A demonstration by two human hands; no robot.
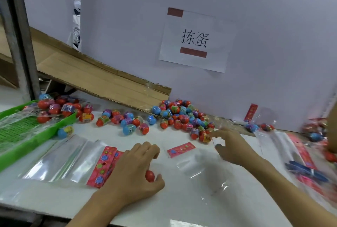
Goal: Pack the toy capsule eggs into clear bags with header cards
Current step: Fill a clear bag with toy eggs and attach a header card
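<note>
Green perforated plastic tray (27, 135), desk's left edge: holds bagged eggs. Stack of empty clear bags with pink flowered header cards (69, 161): beside it, toward the near edge. Left hand (135, 168): curled round a red capsule egg (149, 176). Single open clear bag with pink header (197, 163): mid-desk, unfilled. Right hand (231, 148): fingers spread, empty, reaching the loose pile of red, blue and purple capsule eggs (182, 117) at the far edge. Step judged: gathering eggs; next, loading them into the bag.

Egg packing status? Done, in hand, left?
Done: filled bags lie in the green tray. In hand: left hand grips a red egg; right hand reaches toward the loose egg pile. Left: most of that pile and the stack of empty bags.
</note>
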